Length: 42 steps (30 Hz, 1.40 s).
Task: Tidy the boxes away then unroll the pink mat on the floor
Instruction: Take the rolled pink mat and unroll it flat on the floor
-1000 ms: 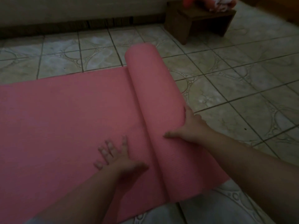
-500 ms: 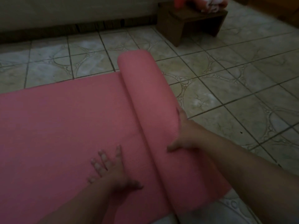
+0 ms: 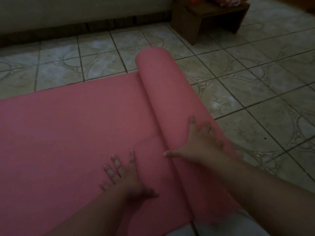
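Observation:
The pink mat (image 3: 71,133) lies partly unrolled on the tiled floor, its flat part spreading to the left. The part still rolled (image 3: 167,92) forms a thick tube running from the middle of the view down towards me. My right hand (image 3: 201,143) rests flat on top of the roll with fingers spread and the thumb pointing left. My left hand (image 3: 126,178) presses palm down on the flat mat just left of the roll, fingers apart. No boxes are in view.
A low dark wooden stool (image 3: 209,19) stands at the back right with red and pink things on it. A pale sofa base (image 3: 81,12) runs along the back. Patterned floor tiles (image 3: 255,99) lie to the right of the roll.
My right hand has shifted from gripping the roll's side to lying flat on top of it with fingers spread. The roll has moved a little to the right. My left hand stays on the flat mat.

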### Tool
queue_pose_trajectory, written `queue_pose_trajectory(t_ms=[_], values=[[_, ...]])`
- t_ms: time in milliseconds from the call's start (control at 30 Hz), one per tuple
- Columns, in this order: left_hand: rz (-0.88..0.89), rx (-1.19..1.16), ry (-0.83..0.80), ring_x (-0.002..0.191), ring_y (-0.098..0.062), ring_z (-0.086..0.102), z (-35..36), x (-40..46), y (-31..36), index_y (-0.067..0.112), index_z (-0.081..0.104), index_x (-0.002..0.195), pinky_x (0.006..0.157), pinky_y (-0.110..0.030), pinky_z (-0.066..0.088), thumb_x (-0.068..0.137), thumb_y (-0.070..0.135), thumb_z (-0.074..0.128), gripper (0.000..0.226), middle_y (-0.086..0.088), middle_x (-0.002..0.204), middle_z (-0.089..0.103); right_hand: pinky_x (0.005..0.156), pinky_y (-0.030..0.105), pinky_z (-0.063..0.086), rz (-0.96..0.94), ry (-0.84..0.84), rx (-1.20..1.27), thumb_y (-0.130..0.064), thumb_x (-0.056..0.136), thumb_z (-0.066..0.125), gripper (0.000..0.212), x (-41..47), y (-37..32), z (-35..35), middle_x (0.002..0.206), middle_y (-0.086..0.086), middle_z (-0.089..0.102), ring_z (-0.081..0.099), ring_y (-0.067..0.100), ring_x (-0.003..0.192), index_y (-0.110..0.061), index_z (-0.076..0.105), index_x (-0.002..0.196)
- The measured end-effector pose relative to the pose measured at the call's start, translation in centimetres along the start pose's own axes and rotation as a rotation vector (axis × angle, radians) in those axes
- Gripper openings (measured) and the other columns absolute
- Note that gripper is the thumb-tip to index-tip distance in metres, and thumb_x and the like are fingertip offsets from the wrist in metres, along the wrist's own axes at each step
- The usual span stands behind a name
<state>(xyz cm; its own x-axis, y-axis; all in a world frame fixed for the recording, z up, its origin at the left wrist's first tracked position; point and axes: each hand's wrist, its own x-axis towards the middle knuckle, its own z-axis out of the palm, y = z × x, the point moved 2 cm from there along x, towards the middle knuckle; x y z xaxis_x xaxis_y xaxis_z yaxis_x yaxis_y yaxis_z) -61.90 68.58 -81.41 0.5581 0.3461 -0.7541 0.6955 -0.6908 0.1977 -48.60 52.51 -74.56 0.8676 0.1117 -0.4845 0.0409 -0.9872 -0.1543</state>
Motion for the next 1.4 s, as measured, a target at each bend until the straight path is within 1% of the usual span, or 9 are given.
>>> queue_pose_trajectory(t_ms=[133,367,467,667,800,933,1067,1267,1400], values=[[0.004,0.003,0.004,0.130,-0.045,-0.040,-0.1,-0.1,0.2,0.044,-0.051,0.113,0.104,-0.073,0.002,0.041,0.073,0.076,0.148,-0.013,0.129,-0.060,0.108,0.065,0.016,0.019,0.081,-0.032,-0.069,0.048,0.077,0.144,0.0,-0.7,1.6,0.157,0.021,-0.006,0.000,0.037,0.144,-0.031,-0.022,0.145],[-0.008,0.009,0.000,0.130,-0.045,-0.040,0.0,0.0,0.3,0.043,-0.047,0.119,0.105,-0.072,0.001,0.044,0.070,0.078,0.148,-0.014,0.131,-0.059,0.107,0.042,0.036,-0.112,0.055,0.143,-0.046,0.048,0.083,0.136,2.2,2.6,-1.7,0.149,0.015,0.030,0.037,0.032,0.133,-0.029,-0.005,0.150],[-0.015,0.007,0.001,0.130,-0.044,-0.041,0.1,0.1,0.3,0.042,-0.047,0.121,0.105,-0.071,0.000,0.045,0.069,0.078,0.148,-0.013,0.130,-0.059,0.094,0.032,0.043,-0.139,0.014,0.269,-0.037,0.047,0.085,0.132,3.2,4.9,-3.2,0.141,0.011,0.045,0.053,0.027,0.114,-0.033,0.001,0.150],[-0.015,-0.068,0.045,0.128,-0.042,-0.043,0.6,0.6,-0.3,0.048,-0.048,0.112,0.103,-0.073,-0.004,0.031,0.084,0.067,0.146,-0.006,0.126,-0.062,0.089,0.032,0.045,-0.146,-0.024,0.452,-0.021,0.049,0.089,0.129,4.8,7.9,-4.8,0.133,0.007,0.052,0.057,0.022,0.104,-0.034,0.011,0.150],[-0.045,-0.146,0.212,0.132,-0.037,-0.042,1.5,0.9,-0.2,0.054,-0.045,0.113,0.103,-0.071,-0.009,0.010,0.096,0.044,0.142,-0.001,0.134,-0.056,0.101,0.036,0.038,-0.073,0.125,0.379,-0.033,0.046,0.092,0.129,4.8,10.1,-6.6,0.146,0.010,0.039,0.046,0.025,0.123,-0.030,0.016,0.150],[-0.017,-0.068,0.367,0.138,-0.037,-0.032,3.1,1.4,-0.6,0.055,-0.031,0.131,0.105,-0.070,-0.004,0.024,0.101,0.028,0.130,-0.003,0.150,-0.039,0.108,0.051,0.033,0.032,0.282,0.180,-0.063,0.051,0.075,0.114,3.0,12.0,-5.5,0.143,0.024,0.034,0.035,0.040,0.131,-0.031,0.023,0.148],[-0.009,-0.062,0.335,0.138,-0.037,-0.032,3.0,1.7,-0.7,0.058,-0.030,0.129,0.104,-0.070,-0.004,0.037,0.098,0.040,0.122,-0.001,0.149,-0.041,0.110,0.052,0.029,0.037,0.150,0.209,-0.068,0.041,0.080,0.138,1.7,12.2,-2.6,0.150,0.020,0.026,0.030,0.039,0.136,-0.037,0.001,0.150],[0.002,-0.100,0.293,0.137,-0.036,-0.034,2.0,2.9,-0.4,0.062,-0.024,0.130,0.104,-0.071,-0.004,0.035,0.096,0.048,0.124,0.002,0.145,-0.047,0.109,0.046,0.033,0.011,0.136,0.372,-0.051,0.041,0.090,0.141,3.8,12.1,-3.6,0.151,0.014,0.032,0.039,0.031,0.133,-0.030,0.004,0.151],[0.010,-0.097,0.276,0.135,-0.035,-0.038,2.1,3.1,-0.6,0.061,-0.025,0.130,0.104,-0.070,-0.008,0.034,0.096,0.047,0.126,0.002,0.141,-0.051,0.111,0.056,0.025,0.032,0.238,0.078,-0.063,0.051,0.078,0.130,3.4,10.5,-3.2,0.155,0.016,0.016,0.019,0.034,0.142,-0.030,0.000,0.150]])
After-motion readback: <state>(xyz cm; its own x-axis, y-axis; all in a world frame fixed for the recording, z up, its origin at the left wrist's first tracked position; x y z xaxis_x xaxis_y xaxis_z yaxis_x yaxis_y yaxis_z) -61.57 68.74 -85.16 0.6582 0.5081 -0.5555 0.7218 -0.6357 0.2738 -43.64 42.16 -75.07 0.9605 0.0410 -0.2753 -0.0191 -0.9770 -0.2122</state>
